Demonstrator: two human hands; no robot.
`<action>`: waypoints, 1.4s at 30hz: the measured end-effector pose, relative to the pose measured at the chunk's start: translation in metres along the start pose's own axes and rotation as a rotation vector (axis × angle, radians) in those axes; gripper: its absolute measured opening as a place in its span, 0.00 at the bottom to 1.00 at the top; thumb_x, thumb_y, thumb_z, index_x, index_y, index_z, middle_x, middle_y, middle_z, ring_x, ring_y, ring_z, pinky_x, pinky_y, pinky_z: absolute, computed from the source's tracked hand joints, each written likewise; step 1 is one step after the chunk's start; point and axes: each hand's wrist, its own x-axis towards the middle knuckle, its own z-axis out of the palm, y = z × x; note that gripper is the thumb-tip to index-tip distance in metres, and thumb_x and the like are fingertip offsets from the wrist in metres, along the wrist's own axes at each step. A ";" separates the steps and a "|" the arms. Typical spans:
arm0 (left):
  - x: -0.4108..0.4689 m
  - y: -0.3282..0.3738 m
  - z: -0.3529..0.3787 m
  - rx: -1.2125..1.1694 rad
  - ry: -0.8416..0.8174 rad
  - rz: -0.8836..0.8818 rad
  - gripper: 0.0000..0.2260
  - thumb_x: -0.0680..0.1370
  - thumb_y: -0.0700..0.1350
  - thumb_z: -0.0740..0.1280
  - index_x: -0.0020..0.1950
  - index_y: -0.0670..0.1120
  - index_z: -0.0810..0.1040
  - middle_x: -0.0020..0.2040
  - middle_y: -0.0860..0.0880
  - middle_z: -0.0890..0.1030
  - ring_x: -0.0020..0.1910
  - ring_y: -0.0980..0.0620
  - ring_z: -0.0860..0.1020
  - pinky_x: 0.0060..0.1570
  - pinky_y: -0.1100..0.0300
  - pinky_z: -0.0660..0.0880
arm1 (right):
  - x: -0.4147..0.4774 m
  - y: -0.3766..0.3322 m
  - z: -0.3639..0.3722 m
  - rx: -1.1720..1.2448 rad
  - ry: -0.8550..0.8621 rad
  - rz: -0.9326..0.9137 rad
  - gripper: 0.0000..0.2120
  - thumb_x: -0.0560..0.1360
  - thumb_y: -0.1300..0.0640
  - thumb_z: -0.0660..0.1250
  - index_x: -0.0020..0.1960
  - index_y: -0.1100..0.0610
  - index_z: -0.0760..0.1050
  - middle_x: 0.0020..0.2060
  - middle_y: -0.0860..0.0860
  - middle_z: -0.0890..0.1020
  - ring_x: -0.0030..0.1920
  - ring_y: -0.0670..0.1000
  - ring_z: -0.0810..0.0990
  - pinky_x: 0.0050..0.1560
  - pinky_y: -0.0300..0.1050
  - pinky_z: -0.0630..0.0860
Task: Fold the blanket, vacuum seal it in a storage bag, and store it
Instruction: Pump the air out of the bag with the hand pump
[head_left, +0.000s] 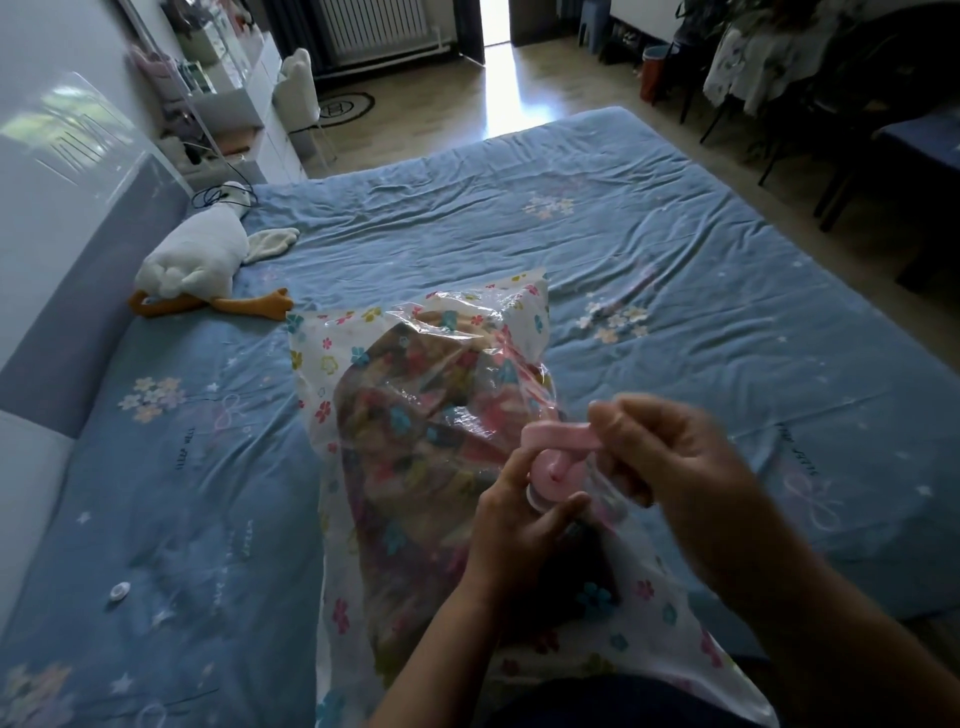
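Head view: the storage bag (332, 364), clear plastic with a flowered print, lies on the bed (571, 208) right in front of the person, and the blanket (415, 415) is already inside it, bundled up and visible through the film. The left hand (519, 530) has its fingers curled round the base of the round pink valve (550, 480) on the bag's face. The right hand (675, 467), a little blurred, pinches the pink cap (561, 435), which stands lifted off the valve on its strap. By my reading, folding and bagging are done and the work is at the valve. The bag looks puffy and loose, so the air is probably not drawn out yet; no pump or vacuum is in sight. Whether the mouth is zipped I cannot tell. Sealing and storing remain. A small white clip (118, 591) lies apart on the sheet to the left, and a plush goose (202, 254) rests near the headboard.
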 end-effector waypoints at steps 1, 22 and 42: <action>0.000 -0.002 0.001 -0.002 0.010 0.007 0.20 0.72 0.55 0.75 0.61 0.54 0.77 0.53 0.55 0.84 0.51 0.55 0.83 0.51 0.49 0.80 | -0.001 -0.014 0.000 0.053 -0.008 -0.055 0.17 0.75 0.53 0.68 0.29 0.55 0.73 0.22 0.45 0.69 0.23 0.42 0.65 0.23 0.31 0.63; -0.001 0.011 0.001 -0.112 0.031 -0.053 0.21 0.67 0.45 0.79 0.58 0.48 0.81 0.51 0.53 0.85 0.50 0.53 0.83 0.52 0.59 0.79 | -0.013 -0.031 0.001 0.013 0.080 -0.147 0.25 0.69 0.39 0.68 0.29 0.60 0.70 0.23 0.43 0.67 0.25 0.40 0.65 0.26 0.31 0.64; -0.009 0.017 0.010 -0.358 0.047 -0.155 0.21 0.70 0.34 0.77 0.60 0.49 0.80 0.54 0.48 0.85 0.55 0.48 0.83 0.57 0.49 0.79 | 0.002 0.049 -0.010 -0.489 0.105 0.053 0.28 0.70 0.36 0.67 0.28 0.60 0.70 0.21 0.44 0.69 0.24 0.40 0.66 0.28 0.37 0.64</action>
